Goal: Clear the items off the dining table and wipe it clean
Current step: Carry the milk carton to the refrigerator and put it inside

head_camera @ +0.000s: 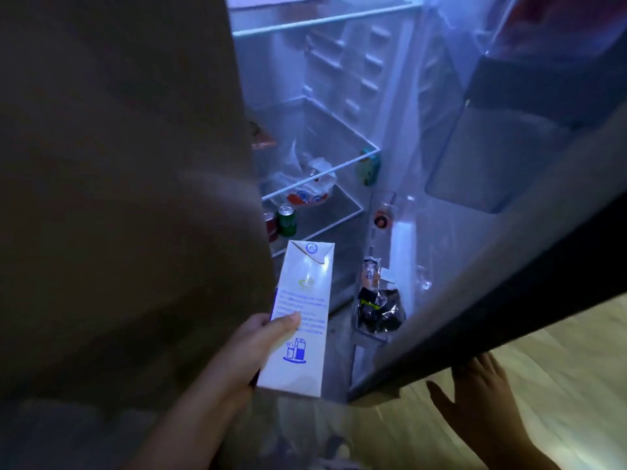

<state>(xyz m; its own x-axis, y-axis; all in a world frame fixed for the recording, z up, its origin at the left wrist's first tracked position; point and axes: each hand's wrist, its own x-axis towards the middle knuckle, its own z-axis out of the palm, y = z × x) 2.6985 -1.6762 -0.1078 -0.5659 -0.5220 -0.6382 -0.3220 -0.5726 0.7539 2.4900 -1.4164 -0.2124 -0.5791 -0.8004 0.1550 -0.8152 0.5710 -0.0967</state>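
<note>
Head view, dim bluish light from an open refrigerator.

Left hand (252, 344): a white carton (298, 317) with blue print is gripped near its lower half. The thumb is laid across the printed front face; the other fingers are wrapped behind the carton and cannot be seen. The carton is held upright with a slight tilt, its folded top pointed toward the refrigerator interior, just in front of the lower shelves. The carton is not resting on any surface.

Right hand (475, 398): fingers are spread and nearly straight, palm turned toward the lower edge of the open refrigerator door (492, 293). The fingertips lie at or just under the door's dark edge; actual contact cannot be confirmed because of blur. Nothing is held in this hand.

Refrigerator contents: a green can (286, 220) and a red can (270, 225) are seen side by side on a glass shelf (325, 215). A crumpled plastic bag (310, 184) with red and white contents is seen on the shelf above. A dark crinkled packet (380, 310) is seated in the lower door bin. A closed brown door panel (118, 181) fills the left of the view. Pale wooden flooring (559, 361) is visible at lower right.
</note>
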